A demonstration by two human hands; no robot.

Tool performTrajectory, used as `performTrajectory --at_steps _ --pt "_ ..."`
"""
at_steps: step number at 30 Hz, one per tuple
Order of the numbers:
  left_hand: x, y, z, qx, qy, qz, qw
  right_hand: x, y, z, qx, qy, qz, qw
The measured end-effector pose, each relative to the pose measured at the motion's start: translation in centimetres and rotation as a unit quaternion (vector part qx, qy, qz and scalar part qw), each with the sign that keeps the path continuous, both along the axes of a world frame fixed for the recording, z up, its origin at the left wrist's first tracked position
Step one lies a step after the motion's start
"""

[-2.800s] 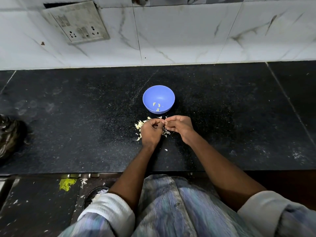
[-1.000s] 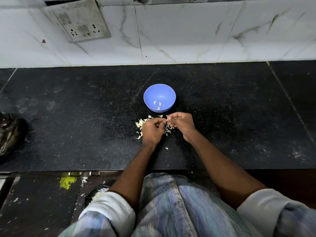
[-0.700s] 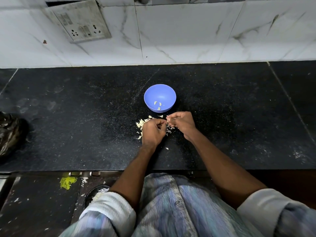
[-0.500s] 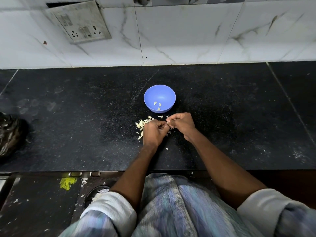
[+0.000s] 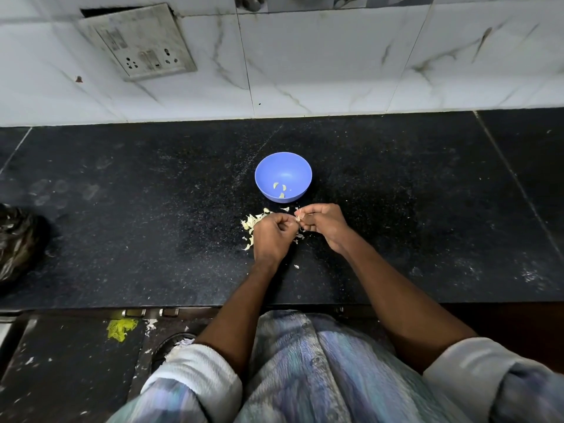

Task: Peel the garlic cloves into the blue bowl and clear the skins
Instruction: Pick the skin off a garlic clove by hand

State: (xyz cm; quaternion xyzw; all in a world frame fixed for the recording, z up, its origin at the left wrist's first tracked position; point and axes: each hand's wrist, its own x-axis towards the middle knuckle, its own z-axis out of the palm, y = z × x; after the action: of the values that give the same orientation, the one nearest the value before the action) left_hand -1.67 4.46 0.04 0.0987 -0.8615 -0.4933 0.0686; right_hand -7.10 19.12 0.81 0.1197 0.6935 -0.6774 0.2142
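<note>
Now the right hand (image 5: 325, 225) sits a little farther from the left hand (image 5: 272, 236) than half a second ago, its fingers (image 5: 308, 215) pinching a garlic clove (image 5: 298, 217) whose skin shows pale at the tip; the peel seems to be coming away. The left hand's fingers are curled, though what they hold is hidden. One blue bowl (image 5: 300, 172) stands mid-surface holding three peeled cloves (image 5: 280, 189). One pile of skins (image 5: 251, 222) lies just beside the bowl, toward the front edge.

One blue bowl (image 5: 283, 175), three peeled cloves (image 5: 280, 189)
</note>
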Motion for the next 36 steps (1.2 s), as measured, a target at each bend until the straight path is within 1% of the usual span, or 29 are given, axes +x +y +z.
performTrajectory --at_steps 2,6,10,13,15,18,24,31,36 --pt "-0.02 -0.02 0.22 -0.003 -0.012 0.009 1.0 -0.08 0.16 0.07 -0.002 -0.011 0.008 1.0" --pt "-0.44 -0.13 0.27 -0.009 -0.007 0.035 0.999 0.03 0.49 0.1 -0.001 -0.018 0.029 0.999" --pt "-0.47 -0.09 0.23 -0.022 -0.003 0.039 0.999 0.14 0.61 0.42 -0.041 -0.019 -0.005 0.999" --pt "-0.45 -0.14 -0.28 -0.03 -0.001 0.023 0.999 0.05 0.78 0.53 -0.065 -0.027 -0.021 0.997" --pt "-0.4 -0.04 -0.34 -0.007 -0.004 0.007 1.0 0.04 0.87 0.49 -0.075 -0.032 -0.031 0.996" --pt "-0.39 0.37 -0.12 0.028 0.008 0.011 1.0 0.15 0.8 0.43 -0.096 -0.036 -0.035 0.994" --pt "-0.53 0.59 0.17 0.023 0.03 0.02 0.999 0.28 0.72 0.75 -0.13 -0.053 -0.037 0.989" --pt "-0.42 0.54 0.21 0.04 0.041 0.033 0.998 0.35 0.43 0.6 -0.12 -0.053 -0.051 0.99" --pt "-0.35 0.31 0.27 0.034 0.034 0.036 0.998 0.35 0.23 0.63 -0.085 -0.031 -0.028 0.996"
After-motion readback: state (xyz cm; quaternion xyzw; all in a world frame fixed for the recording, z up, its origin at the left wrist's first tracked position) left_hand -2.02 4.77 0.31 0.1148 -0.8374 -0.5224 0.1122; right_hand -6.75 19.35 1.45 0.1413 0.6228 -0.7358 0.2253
